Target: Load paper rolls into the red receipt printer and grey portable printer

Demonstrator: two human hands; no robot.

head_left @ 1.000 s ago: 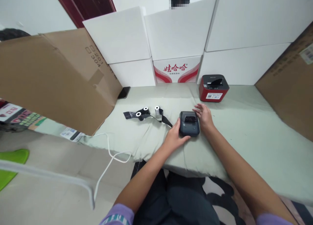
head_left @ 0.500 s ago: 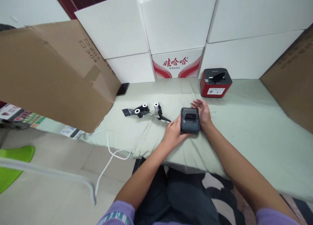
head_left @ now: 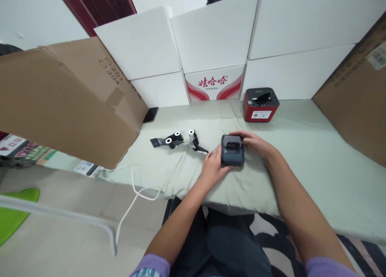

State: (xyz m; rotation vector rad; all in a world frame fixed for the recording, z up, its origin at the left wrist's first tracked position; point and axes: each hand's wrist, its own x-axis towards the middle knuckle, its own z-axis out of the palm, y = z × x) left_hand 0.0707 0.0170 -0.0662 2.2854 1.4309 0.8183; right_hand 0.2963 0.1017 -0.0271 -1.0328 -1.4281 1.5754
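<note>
A small dark grey label printer (head_left: 232,150) lies on the pale green cloth (head_left: 301,164) in front of me. My left hand (head_left: 212,167) grips its near left corner, thumb along the front edge. My right hand (head_left: 255,142) rests against its right side, fingers curled over the far top edge. Just left of the printer lies a black ribbon (head_left: 177,140) with white-cored spools, its tail reaching toward my left hand.
A red and black printer (head_left: 261,105) stands at the back of the cloth. White boxes (head_left: 211,40) form a wall behind. A brown cardboard sheet (head_left: 66,100) leans at left, another at right. A black phone (head_left: 150,114) and a white cable (head_left: 132,196) lie left.
My right hand has slid from the printer's side to reach across its far top edge. My left hand stays on the near left corner. The view shifted slightly.
</note>
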